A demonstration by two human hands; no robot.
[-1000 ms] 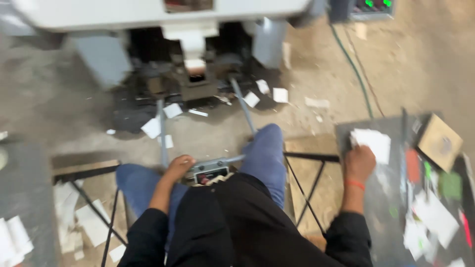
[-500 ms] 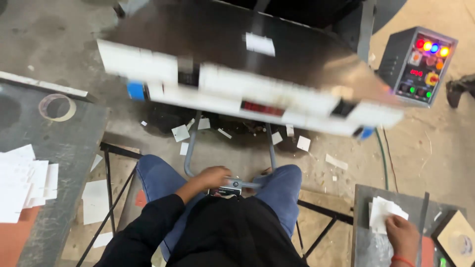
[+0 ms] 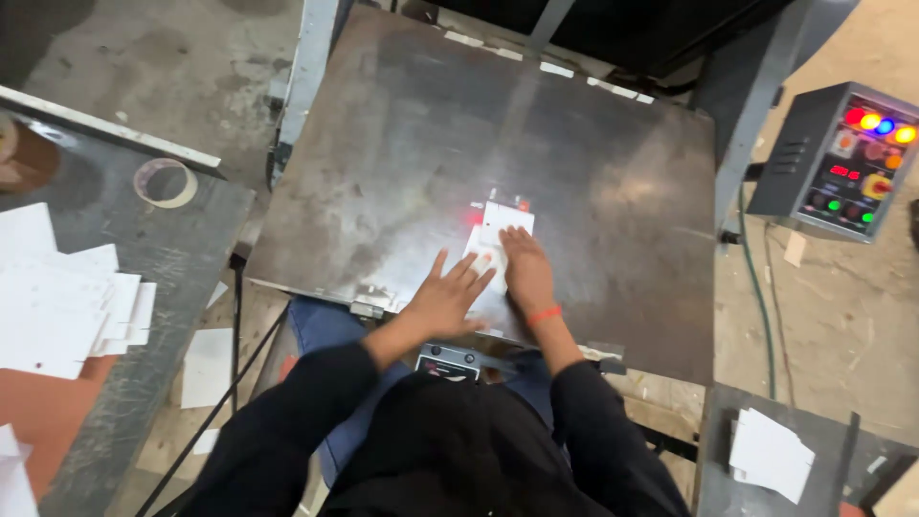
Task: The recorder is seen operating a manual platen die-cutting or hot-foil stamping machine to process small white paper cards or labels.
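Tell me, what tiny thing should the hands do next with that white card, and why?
Probably nudge the white card a touch farther up the metal plate, toward the red light. Both the left hand and right hand lie flat on it, fingers spread, and the red glow sits just at the card's far edge, so it seems nearly lined up.

White card [image 3: 498,233] on dull grey-brown metal plate [image 3: 402,144], red glow at card's top edge. Orange-red band [image 3: 545,313] on right wrist. Black sleeves [image 3: 287,421], blue jeans [image 3: 321,325]. Grey control box [image 3: 842,158]: red, yellow, blue, green lights. White card stacks [image 3: 57,287] on grey side surface [image 3: 182,230].
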